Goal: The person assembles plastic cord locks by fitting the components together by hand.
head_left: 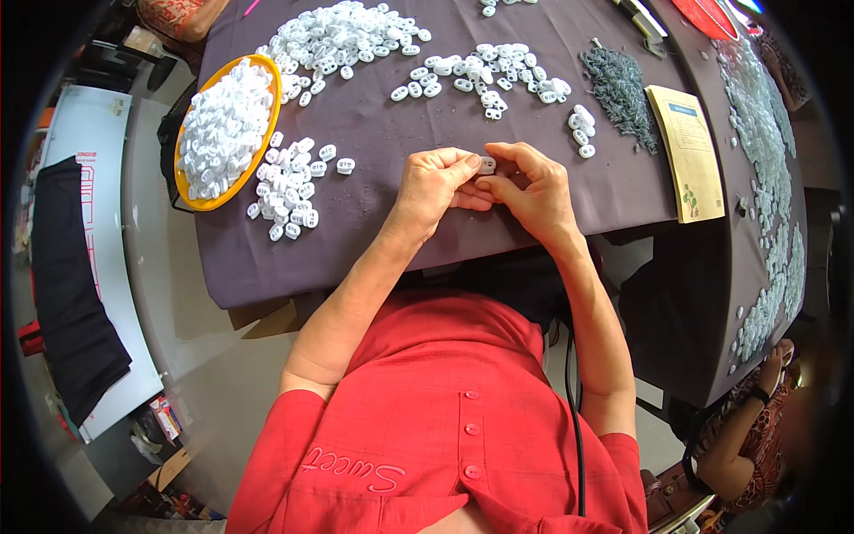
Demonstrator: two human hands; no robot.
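Note:
Close to the table's near edge, my left hand (436, 184) and my right hand (532, 185) meet. Between their fingertips is a small white two-hole cord lock (487, 165), its holes turned up. My left thumb and fingers pinch its left side; my right thumb and forefinger close on its right side. Fingers hide part of it. Left of my hands lies a small heap of similar white cord locks (286, 191). Beyond them are a scattered group of white cord locks (485, 76) and a pile of small grey springs (618, 89).
A yellow-rimmed bowl (275, 116) heaped with white pieces stands at the left edge of the dark-clothed table (374, 116). A larger white heap (329, 40) lies behind. On the right are a yellow booklet (687, 151), translucent pieces (763, 151) and another person's arm (731, 454).

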